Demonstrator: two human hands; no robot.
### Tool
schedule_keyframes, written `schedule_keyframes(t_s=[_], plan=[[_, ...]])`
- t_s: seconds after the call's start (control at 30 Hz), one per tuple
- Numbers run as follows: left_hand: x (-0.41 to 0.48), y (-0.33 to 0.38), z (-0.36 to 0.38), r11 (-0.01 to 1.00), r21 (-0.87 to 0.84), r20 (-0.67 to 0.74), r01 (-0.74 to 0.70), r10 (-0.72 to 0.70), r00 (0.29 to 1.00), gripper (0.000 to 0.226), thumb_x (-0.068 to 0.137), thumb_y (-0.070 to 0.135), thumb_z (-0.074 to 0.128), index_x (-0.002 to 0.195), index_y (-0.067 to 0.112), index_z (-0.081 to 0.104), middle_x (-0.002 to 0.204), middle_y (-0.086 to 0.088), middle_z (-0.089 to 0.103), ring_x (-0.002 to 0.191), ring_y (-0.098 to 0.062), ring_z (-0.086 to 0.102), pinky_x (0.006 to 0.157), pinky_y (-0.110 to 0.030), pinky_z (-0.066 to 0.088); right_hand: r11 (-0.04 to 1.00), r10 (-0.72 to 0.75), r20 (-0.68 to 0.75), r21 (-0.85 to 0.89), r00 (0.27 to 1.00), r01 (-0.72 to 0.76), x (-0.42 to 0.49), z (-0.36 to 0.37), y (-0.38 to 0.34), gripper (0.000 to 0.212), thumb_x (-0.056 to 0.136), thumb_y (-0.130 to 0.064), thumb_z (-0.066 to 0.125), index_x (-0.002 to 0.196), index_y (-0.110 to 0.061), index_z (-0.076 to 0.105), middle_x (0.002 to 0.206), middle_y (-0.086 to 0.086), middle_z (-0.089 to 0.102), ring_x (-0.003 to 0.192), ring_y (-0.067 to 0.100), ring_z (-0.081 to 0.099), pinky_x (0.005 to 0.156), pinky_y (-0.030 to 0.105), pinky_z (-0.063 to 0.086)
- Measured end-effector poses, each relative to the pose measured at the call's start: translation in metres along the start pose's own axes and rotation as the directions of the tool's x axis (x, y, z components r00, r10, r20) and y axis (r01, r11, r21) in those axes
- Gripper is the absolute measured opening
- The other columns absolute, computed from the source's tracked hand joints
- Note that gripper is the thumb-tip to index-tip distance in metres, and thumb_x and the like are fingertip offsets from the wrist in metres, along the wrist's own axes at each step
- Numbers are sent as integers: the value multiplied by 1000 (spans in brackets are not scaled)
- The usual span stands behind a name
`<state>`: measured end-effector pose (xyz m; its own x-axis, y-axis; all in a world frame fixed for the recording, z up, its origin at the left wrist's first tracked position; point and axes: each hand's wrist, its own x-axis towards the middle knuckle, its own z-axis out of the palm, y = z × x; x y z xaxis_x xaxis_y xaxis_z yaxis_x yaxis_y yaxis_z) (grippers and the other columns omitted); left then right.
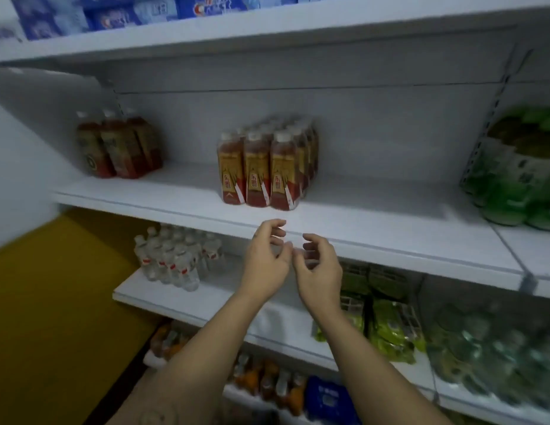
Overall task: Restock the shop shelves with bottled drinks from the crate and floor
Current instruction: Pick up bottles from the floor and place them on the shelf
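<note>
Hovering empty at shelf edge: left hand [265, 259], right hand [318, 269], fingers [274, 223] loosely curled | bottle pack [264, 171] sitting at 12 o'clock on white shelf [396, 231] | yellow floor [52, 302] showing at 8 o'clock

White shelf [390, 216]; red-and-gold bottle pack [261, 176]; blurred, seemingly green bottles [519, 179].

White mid shelf [390, 219], front edge right behind fingers [275, 223]: tea pack [264, 170] just beyond them, 3 tea btls [117, 148] far left, green pack [519, 173] far right. Lower shelf [221, 286]: water btls [172, 259] below-left of fingers, green bags [387, 326] below-right.
</note>
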<state>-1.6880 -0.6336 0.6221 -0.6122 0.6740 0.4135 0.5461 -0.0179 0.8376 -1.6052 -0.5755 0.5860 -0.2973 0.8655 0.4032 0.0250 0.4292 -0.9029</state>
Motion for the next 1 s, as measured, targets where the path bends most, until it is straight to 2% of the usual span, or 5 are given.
schedule_keyframes(t_s=[0.2,0.4,0.7,0.83,1.0], plan=[[-97,-40,2,992,112,173,65,-84,981,28,92,17,62,116,27,52,101,10,57,95,-10,56,83,-26,49,968,198,123,-180,972,-175,-101,-46,44,38,90,-21,68,127,-21,57,110,-3,60,92,7,58,77,21,49],[-205,-79,54,962,86,397,261,-273,876,23,91,9,62,114,14,62,103,0,61,95,-14,58,89,-30,50,847,454,118,-365,883,-387,-197,-114,103,38,91,-20,67,128,-18,56,109,-3,60,97,14,61,83,29,50],[-309,-117,131,846,239,522,477,-526,671,28,91,13,63,117,22,57,110,5,59,103,-12,57,93,-30,48,591,768,98,-487,633,-643,-292,-207,196,33,91,-21,65,123,-19,57,96,-13,59,94,14,62,75,23,44],[-351,-136,186,810,388,561,440,-586,585,24,91,20,58,113,26,58,112,7,62,105,-14,58,95,-31,46,452,863,105,-597,494,-663,-339,-233,247,33,89,-27,66,120,-14,62,111,5,68,105,26,63,78,25,41],[-410,-162,241,767,375,547,520,-636,545,31,91,15,58,122,20,60,115,3,66,104,-14,60,86,-20,41,399,891,105,-645,442,-651,-369,-249,305,36,87,-27,68,121,-17,61,118,7,66,108,26,62,87,33,50]])
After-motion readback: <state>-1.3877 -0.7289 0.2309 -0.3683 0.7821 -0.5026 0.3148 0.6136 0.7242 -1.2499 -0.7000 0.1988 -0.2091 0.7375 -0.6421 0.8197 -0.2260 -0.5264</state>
